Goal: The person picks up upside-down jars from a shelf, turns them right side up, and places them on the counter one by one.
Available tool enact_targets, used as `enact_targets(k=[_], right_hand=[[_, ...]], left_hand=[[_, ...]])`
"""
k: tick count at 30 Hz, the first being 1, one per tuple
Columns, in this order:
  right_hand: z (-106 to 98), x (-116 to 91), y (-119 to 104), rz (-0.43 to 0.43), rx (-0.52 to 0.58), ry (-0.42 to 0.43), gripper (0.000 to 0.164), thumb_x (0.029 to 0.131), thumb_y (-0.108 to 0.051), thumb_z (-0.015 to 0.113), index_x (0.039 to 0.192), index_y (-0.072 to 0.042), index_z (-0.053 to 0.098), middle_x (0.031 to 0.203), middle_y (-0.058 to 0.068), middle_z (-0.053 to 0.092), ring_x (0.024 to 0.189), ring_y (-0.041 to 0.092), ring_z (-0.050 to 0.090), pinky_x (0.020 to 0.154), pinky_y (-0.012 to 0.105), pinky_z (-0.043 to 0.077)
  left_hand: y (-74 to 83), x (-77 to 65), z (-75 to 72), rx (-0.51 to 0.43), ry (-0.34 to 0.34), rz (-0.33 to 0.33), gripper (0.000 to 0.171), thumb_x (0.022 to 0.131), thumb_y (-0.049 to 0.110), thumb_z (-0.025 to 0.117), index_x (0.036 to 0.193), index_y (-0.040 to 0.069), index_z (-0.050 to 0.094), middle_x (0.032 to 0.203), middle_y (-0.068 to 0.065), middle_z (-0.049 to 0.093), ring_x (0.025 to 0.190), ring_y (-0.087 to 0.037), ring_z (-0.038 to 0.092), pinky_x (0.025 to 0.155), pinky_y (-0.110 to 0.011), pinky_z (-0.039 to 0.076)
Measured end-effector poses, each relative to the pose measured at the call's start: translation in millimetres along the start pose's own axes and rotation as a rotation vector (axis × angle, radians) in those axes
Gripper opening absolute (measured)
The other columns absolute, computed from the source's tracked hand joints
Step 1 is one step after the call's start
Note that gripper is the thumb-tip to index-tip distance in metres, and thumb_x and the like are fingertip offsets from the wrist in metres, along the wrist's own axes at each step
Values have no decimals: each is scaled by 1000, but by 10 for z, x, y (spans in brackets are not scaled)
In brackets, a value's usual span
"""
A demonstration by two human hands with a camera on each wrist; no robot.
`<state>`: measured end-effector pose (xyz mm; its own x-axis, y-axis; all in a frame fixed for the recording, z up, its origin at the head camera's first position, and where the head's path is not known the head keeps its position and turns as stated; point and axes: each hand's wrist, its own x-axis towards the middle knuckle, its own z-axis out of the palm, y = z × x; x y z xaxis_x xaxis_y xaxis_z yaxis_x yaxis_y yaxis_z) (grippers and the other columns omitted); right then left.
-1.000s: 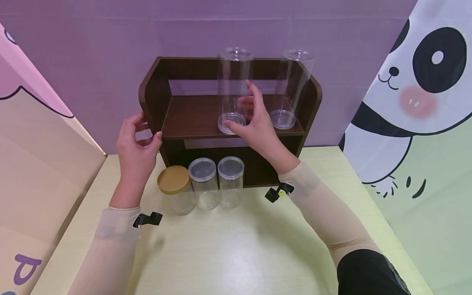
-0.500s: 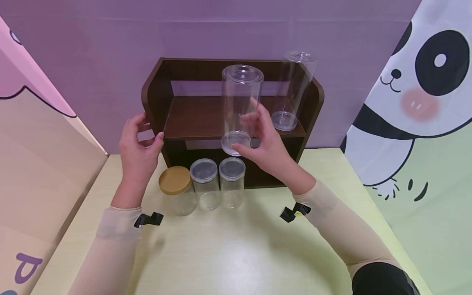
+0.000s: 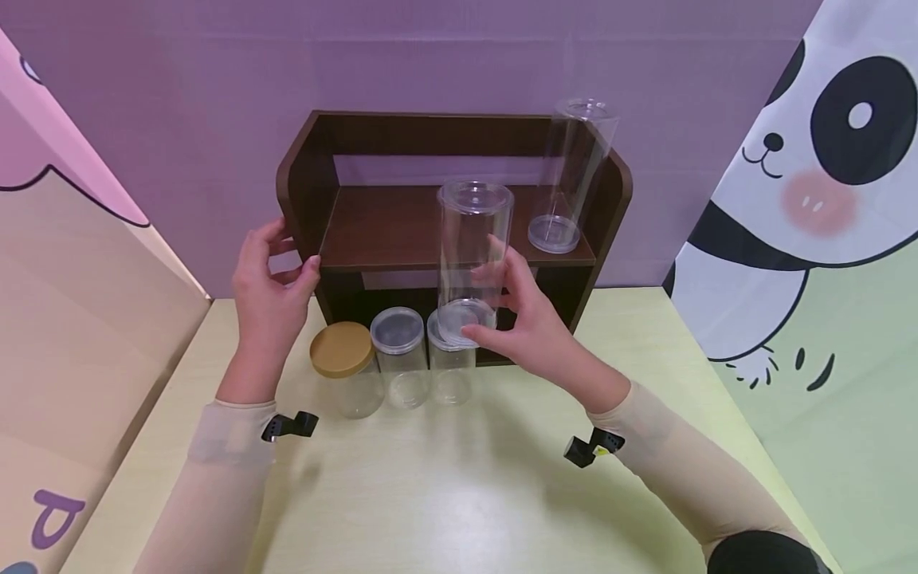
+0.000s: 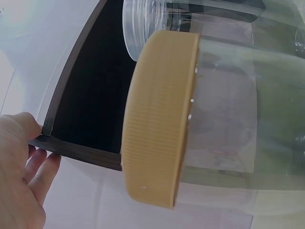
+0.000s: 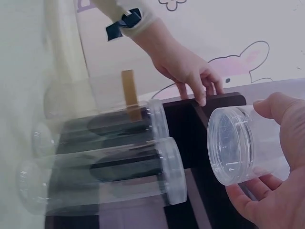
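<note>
My left hand [image 3: 268, 303] grips the left side panel of a dark brown two-tier shelf [image 3: 387, 227], thumb and fingers on either side of its edge, as the left wrist view also shows. A tall clear plastic jar [image 3: 473, 247] is held upright in my right hand [image 3: 541, 323], in front of the shelf. Its lower end overlaps a short jar's lid in the head view; in the right wrist view that ringed end of the held jar [image 5: 231, 143] is apart from the short jars. Another tall clear jar [image 3: 570, 175] stands on the upper tier at right.
Before the shelf, a tan-lidded jar [image 3: 344, 351] and two short jars with clear lids, a middle jar [image 3: 398, 343] and a right jar [image 3: 452, 379], stand in a row on the pale table [image 3: 430, 494]. A purple backdrop [image 3: 459, 56] hangs behind.
My right hand has brought the tall jar off the upper tier, forward and down toward the short jars. My left hand has kept its grip on the shelf's side.
</note>
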<state>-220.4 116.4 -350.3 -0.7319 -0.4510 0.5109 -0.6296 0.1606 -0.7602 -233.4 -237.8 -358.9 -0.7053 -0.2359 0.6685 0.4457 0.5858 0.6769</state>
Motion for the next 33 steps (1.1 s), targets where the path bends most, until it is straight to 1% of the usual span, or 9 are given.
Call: enact_targets(k=[6, 12, 14, 18, 21, 23, 26, 28, 33], right_hand=[[43, -172, 60, 30, 6, -24, 110, 90, -3, 91, 175, -22, 25, 147, 10, 61, 139, 22, 60, 111, 50, 56], [102, -329, 133, 12, 17, -44, 110, 89, -2, 91, 175, -20, 23, 147, 17, 61, 139, 29, 60, 111, 52, 56], [119, -367, 152, -9, 26, -41, 111, 89, -1, 91, 175, -19, 23, 147, 18, 61, 139, 30, 60, 111, 51, 57], [135, -416, 151, -52, 43, -28, 113, 85, 5, 92, 174, -18, 25, 147, 18, 61, 139, 30, 59, 110, 44, 58], [147, -454, 136, -55, 53, -29, 115, 84, 7, 92, 174, -16, 24, 146, 19, 60, 139, 29, 59, 110, 38, 58], [157, -478, 125, -48, 53, -35, 116, 84, 7, 92, 174, -16, 23, 145, 17, 60, 138, 28, 59, 111, 37, 57], [173, -510, 111, -48, 47, -43, 117, 83, 7, 93, 174, -14, 23, 144, 15, 60, 139, 28, 58, 112, 37, 56], [181, -531, 102, -41, 43, -48, 117, 83, 7, 93, 174, -14, 22, 144, 13, 60, 139, 27, 58, 113, 38, 56], [208, -586, 102, -22, 39, -63, 114, 85, 4, 93, 173, -12, 23, 146, 16, 60, 137, 28, 60, 114, 38, 55]], left_hand=[[-10, -5, -2, -12, -2, 8, 57, 102, 6, 79, 154, 14, 60, 141, -10, 64, 126, -18, 66, 93, -13, 58], [-18, -4, -7, -32, 7, 11, 57, 101, 5, 80, 154, 14, 61, 140, -9, 65, 126, -18, 66, 91, -13, 57], [-19, -3, -5, -36, 7, 16, 57, 101, 5, 80, 154, 14, 61, 140, -9, 65, 126, -18, 67, 92, -13, 57], [-22, -4, -3, -32, 5, 20, 57, 101, 6, 80, 154, 14, 61, 140, -9, 65, 126, -17, 66, 92, -13, 57], [-24, -6, -2, -32, 5, 21, 57, 101, 6, 80, 154, 14, 61, 140, -9, 65, 126, -17, 66, 92, -13, 57], [-22, -5, -1, -37, 5, 20, 56, 101, 6, 80, 154, 14, 61, 140, -9, 65, 125, -17, 66, 92, -13, 57], [-18, -1, 1, -43, 7, 16, 56, 101, 6, 80, 153, 14, 62, 139, -8, 65, 125, -17, 66, 92, -13, 57], [-18, 1, 2, -45, 8, 14, 56, 101, 6, 80, 153, 15, 62, 139, -8, 65, 125, -17, 66, 91, -13, 58], [-36, 2, 12, -48, 16, 36, 56, 100, 5, 81, 152, 13, 63, 137, -10, 66, 124, -16, 67, 91, -12, 57]])
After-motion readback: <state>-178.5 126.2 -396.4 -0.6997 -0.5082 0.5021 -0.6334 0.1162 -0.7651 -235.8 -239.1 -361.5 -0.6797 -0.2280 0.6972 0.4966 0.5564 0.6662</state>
